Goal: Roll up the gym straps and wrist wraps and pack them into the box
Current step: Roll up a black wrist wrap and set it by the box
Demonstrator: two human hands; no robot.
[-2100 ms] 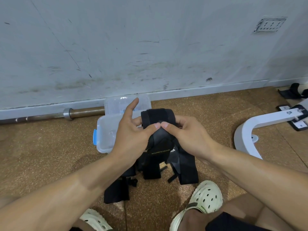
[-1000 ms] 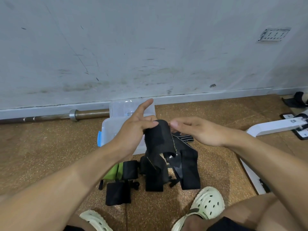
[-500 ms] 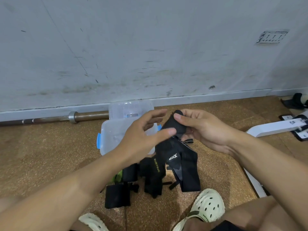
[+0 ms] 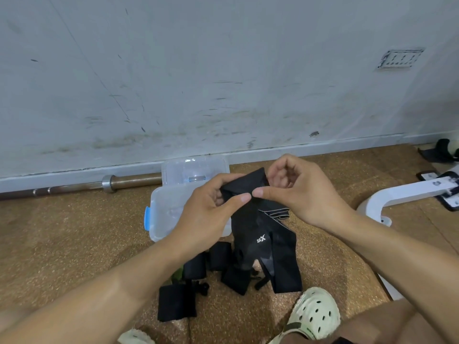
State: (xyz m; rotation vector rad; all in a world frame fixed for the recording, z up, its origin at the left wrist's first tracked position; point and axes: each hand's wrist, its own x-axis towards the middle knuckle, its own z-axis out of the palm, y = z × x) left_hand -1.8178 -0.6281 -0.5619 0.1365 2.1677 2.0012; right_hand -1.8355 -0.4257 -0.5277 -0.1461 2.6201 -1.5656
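A black wrist wrap (image 4: 250,219) with a white logo hangs in front of me, its top end folded between my hands. My left hand (image 4: 208,209) pinches that top end with thumb and fingers. My right hand (image 4: 295,192) pinches it from the right, thumb tip meeting my left thumb. The wrap's tail drops onto a heap of black straps (image 4: 280,259) on the floor. A clear plastic box (image 4: 164,214) with a blue latch stands open behind my left hand, its lid (image 4: 193,167) leaning toward the wall.
More black wraps (image 4: 176,302) and a bit of green lie near my feet. A barbell (image 4: 74,187) lies along the wall at left. A white bench frame (image 4: 402,192) stands at right. My pale clogs (image 4: 313,316) are at the bottom edge. The floor is brown cork-like matting.
My hands have kept working the wrap's top end; the left hand, open-fingered half a second ago, now pinches the fold, and both thumbs meet on it.
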